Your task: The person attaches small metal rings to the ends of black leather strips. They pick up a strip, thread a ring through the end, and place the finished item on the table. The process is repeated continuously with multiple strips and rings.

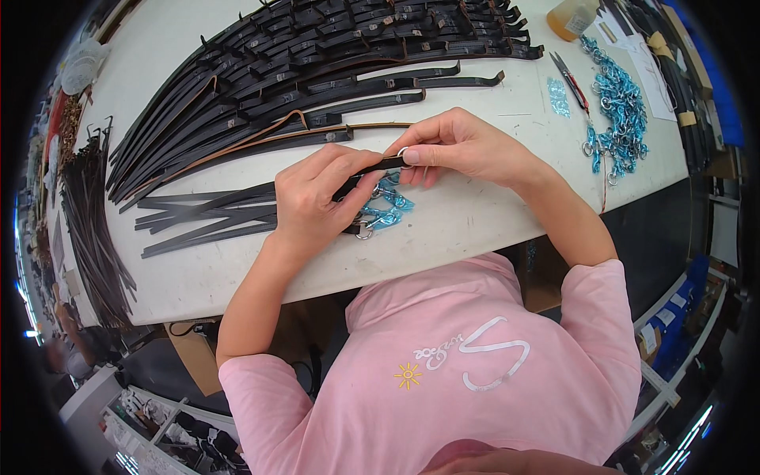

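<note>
Between my two hands is a black strap (388,165) with a metal ring (404,154) at its end. My left hand (321,190) pinches the strap close behind the ring. The thumb and fingers of my right hand (455,150) close on the ring itself. Just below my fingers, several metal clasps in blue plastic wrap (389,207) lie on the table, next to another ring (364,230). Loose black straps (202,214) fan out to the left, partly hidden under my left hand and wrist.
Many black straps (317,63) lie in rows across the white table (483,214). A dark strap bundle (91,222) hangs over the left edge. At the right are red-handled scissors (571,83), a pile of blue-wrapped metal clasps (619,99) and a bottle of amber liquid (571,17).
</note>
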A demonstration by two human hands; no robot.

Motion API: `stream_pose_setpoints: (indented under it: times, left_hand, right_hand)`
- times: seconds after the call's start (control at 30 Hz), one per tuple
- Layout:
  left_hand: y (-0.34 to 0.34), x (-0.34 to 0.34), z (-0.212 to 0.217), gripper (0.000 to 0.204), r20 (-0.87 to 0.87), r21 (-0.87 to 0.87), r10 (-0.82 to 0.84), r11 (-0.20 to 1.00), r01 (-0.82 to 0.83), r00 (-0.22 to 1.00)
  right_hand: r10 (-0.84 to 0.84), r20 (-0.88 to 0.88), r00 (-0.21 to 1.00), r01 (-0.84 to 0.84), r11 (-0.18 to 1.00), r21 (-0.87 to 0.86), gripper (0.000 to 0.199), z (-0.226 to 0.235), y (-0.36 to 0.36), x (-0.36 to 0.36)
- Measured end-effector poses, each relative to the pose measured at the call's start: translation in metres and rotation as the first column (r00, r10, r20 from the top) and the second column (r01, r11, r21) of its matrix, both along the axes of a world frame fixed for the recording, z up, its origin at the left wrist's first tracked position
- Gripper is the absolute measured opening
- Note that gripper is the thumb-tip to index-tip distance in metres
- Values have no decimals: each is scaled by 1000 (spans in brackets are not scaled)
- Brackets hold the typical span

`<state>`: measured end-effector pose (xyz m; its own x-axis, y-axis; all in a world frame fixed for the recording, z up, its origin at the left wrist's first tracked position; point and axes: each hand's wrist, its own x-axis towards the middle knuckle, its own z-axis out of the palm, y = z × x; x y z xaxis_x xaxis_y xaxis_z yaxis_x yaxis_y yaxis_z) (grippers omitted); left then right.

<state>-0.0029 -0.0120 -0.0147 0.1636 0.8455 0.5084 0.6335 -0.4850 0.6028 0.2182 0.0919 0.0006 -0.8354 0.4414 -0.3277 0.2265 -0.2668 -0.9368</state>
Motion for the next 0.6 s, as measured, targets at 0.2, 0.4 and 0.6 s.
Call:
stream_pose_setpoints:
  times: [0.2,0.4,0.6]
  left_hand:
    - [-2,2,2,25,-15,-20,25,999,-25,1000]
    - [-3,5,2,24,4,-37,29,999,-29,1000]
    - [-6,8,13,22,-18,-220,94,971,-96,995]
  right_hand:
    - [-43,80,996,39,998,57,26,1,-5,-4]
    - [-33,74,997,25,995,99,23,-2,-7,-6]
    - [-40,89,995,31,994,102,23,-1,-6,-6]
